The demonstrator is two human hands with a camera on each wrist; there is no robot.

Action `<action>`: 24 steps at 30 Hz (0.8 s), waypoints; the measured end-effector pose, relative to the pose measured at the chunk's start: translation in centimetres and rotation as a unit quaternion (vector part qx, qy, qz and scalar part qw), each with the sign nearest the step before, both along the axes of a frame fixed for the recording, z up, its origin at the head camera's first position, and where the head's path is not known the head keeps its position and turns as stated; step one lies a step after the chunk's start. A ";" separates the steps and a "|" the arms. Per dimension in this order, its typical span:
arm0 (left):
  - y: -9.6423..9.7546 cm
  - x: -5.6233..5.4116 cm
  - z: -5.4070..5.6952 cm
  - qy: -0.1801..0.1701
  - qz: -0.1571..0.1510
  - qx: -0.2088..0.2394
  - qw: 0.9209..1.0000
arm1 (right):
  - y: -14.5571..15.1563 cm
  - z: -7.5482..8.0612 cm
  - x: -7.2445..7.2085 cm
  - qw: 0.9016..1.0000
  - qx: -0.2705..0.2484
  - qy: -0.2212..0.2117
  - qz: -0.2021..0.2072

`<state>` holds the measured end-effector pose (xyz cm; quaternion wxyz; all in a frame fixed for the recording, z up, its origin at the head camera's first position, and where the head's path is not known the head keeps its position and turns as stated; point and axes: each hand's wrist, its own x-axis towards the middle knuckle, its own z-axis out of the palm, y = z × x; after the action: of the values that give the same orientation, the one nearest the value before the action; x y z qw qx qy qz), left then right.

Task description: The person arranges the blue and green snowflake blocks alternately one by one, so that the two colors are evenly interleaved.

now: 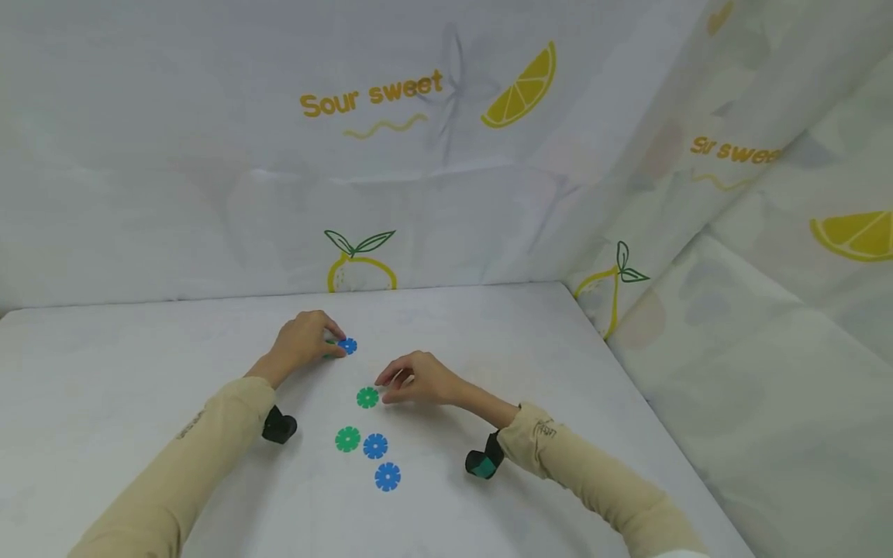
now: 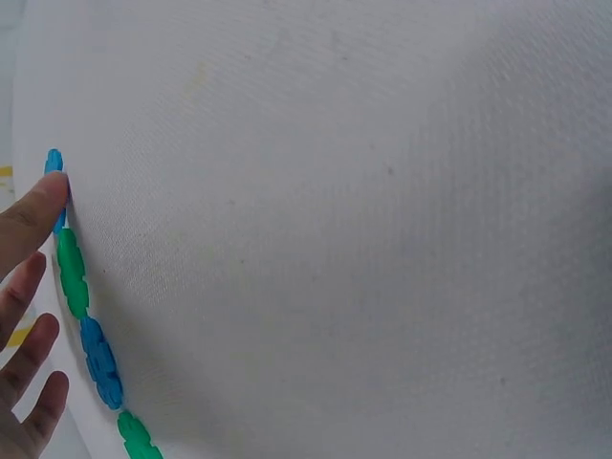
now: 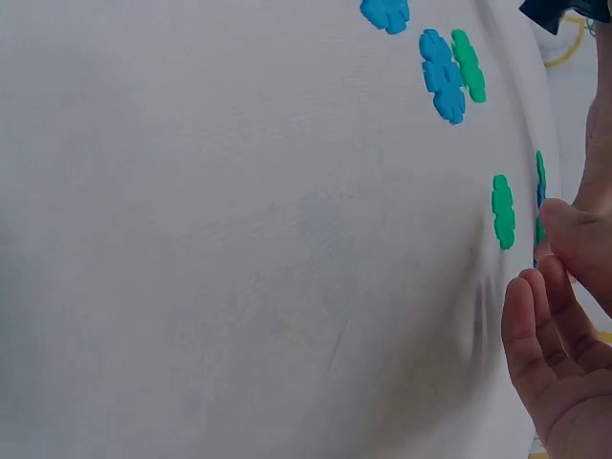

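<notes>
My left hand is at the far part of the white table, its finger and thumb pinching the edges of a notched blue disc. This disc ends a row of alternating blue and green discs, mostly hidden behind the hand in the head view. In the left wrist view the row shows a green disc, a blue disc and another green disc. My right hand hovers with loosely bent fingers, holding nothing, its tips just right of a single green disc.
Nearer to me lie a green disc, a blue disc and a second blue disc. Dark wrist cameras hang below both sleeves. A white curtain printed with lemons closes off the back and right of the table.
</notes>
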<state>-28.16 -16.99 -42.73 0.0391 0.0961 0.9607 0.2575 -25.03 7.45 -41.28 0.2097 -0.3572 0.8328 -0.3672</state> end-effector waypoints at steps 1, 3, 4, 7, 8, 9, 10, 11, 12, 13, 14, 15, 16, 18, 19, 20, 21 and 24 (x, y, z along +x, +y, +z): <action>0.0 0.0 0.0 0.002 -0.001 -0.001 1.000 | -0.1 -0.1 0.0 1.000 0.001 0.002 0.004; -0.1 0.0 0.0 0.008 -0.002 -0.004 1.000 | -0.2 -0.2 0.0 1.000 0.006 0.010 0.014; -0.1 0.0 0.0 0.010 -0.002 -0.005 1.000 | -0.3 -0.3 0.0 1.000 0.005 0.013 0.022; -0.1 0.0 0.0 0.018 -0.003 -0.005 1.000 | -0.8 -0.6 -0.1 0.998 0.004 0.033 0.061; -0.1 0.0 0.0 0.020 -0.007 -0.006 1.000 | -1.0 -0.8 -0.2 0.996 0.001 0.040 0.079; -0.1 0.0 0.0 0.022 -0.010 -0.006 1.000 | -1.2 -0.9 -0.2 0.994 -0.002 0.046 0.098; -0.1 0.0 0.0 0.023 -0.012 -0.006 1.000 | -1.4 -1.0 -0.2 0.992 -0.005 0.053 0.118; -0.1 0.0 0.1 0.024 -0.014 -0.006 1.000 | -1.7 -1.0 -0.2 0.989 -0.007 0.058 0.137; -0.1 0.1 0.1 0.025 -0.016 -0.006 1.000 | -2.0 -1.0 -0.2 0.985 -0.007 0.065 0.157; -0.1 0.1 0.1 0.027 -0.017 -0.006 0.999 | -2.3 -1.0 -0.2 0.982 -0.007 0.070 0.176; -0.1 0.2 0.2 0.027 -0.018 -0.004 0.999 | -2.6 -1.0 -0.2 0.978 -0.007 0.072 0.194; -0.1 0.2 0.2 0.027 -0.016 -0.002 1.000 | -2.9 -0.9 -0.2 0.975 -0.004 0.074 0.210; -0.1 0.2 0.2 0.027 -0.015 0.000 1.000 | -3.2 -0.8 -0.1 0.972 0.000 0.075 0.224; -0.1 0.2 0.2 0.028 -0.014 0.001 1.000 | -3.8 -0.5 -0.1 0.966 0.013 0.078 0.246; -0.1 0.2 0.2 0.027 -0.015 0.001 1.000 | -4.1 -0.4 -0.2 0.964 0.022 0.076 0.253; -0.1 0.2 0.2 0.027 -0.015 0.001 1.000 | -4.4 -0.3 -0.2 0.962 0.031 0.074 0.260; 0.0 0.2 0.2 0.026 -0.016 0.000 1.000 | -4.6 -0.2 -0.2 0.960 0.042 0.074 0.266; 0.1 0.0 0.1 0.023 -0.016 -0.003 1.000 | -5.2 0.2 -0.2 0.952 0.077 0.077 0.286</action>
<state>-28.12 -16.87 -42.65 0.0217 0.1167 0.9605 0.2516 -25.24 2.22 -41.11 0.2679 -0.5904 0.7351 -0.1984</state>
